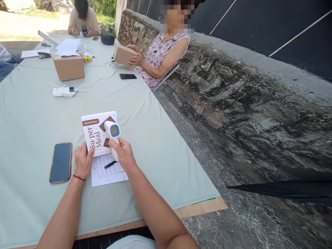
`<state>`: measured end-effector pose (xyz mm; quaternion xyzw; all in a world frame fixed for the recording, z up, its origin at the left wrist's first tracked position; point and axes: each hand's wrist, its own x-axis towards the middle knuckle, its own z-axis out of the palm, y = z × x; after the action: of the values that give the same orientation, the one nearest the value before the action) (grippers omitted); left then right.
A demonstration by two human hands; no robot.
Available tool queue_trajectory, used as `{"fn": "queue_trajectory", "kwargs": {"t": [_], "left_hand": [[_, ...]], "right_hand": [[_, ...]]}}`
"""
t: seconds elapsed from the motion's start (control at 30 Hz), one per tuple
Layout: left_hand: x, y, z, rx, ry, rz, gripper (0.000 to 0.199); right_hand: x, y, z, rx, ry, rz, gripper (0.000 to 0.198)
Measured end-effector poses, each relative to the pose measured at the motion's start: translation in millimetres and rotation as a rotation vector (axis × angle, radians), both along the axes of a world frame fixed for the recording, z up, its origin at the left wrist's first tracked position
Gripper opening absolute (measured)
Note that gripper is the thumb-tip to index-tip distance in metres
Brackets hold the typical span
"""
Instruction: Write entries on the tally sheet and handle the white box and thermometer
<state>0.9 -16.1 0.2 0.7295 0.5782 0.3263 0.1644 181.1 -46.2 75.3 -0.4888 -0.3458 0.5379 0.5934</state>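
My left hand (83, 160) grips the lower left edge of a white and brown box (89, 135) labelled "Su-per Meal", thumb on its front. In my right hand (124, 154) is a white infrared thermometer (107, 126) with a blue-rimmed screen; its head overlaps the right side of the box. Beneath both hands lies a printed sheet of paper (100, 176), partly covered by the box. A black pen (110, 164) rests on that sheet. To the left of my left hand, a smartphone (60, 162) in a brown-edged case lies face up.
Farther along the cloth-covered table (145, 121) are a white device with a cord (63, 91), a cardboard box (69, 69), a black phone (128, 76) and a black case (107, 37). A person (166, 55) at right holds a carton (124, 55). Another person (83, 22) sits at the far end.
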Motion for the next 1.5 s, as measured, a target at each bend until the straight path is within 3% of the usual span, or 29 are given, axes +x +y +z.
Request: {"fn": "queue_trajectory", "kwargs": {"t": [0.5, 0.73, 1.2, 1.37, 1.5], "left_hand": [[-0.9, 1.7, -2.2, -0.029, -0.004, 0.001, 0.069], [-1.2, 1.3, -2.1, -0.023, -0.022, -0.012, 0.067], [-4.0, -0.1, 5.1, -0.024, -0.028, -0.027, 0.07], [-6.4, 1.7, 5.6, -0.017, -0.037, -0.046, 0.071], [-6.9, -0.3, 10.1, -0.055, -0.112, -0.081, 0.071]], "right_hand": [[0.3, -0.4, -2.2, 0.012, -0.066, -0.024, 0.036], [-2.3, 1.0, 4.1, -0.033, 0.109, 0.056, 0.037], [31.9, -51.9, 17.1, -0.046, 0.015, -0.052, 0.038], [48.3, -60.4, 3.3, -0.052, -0.08, -0.092, 0.04], [74.5, -59.0, -31.2, -0.086, -0.381, -0.196, 0.051]]}}
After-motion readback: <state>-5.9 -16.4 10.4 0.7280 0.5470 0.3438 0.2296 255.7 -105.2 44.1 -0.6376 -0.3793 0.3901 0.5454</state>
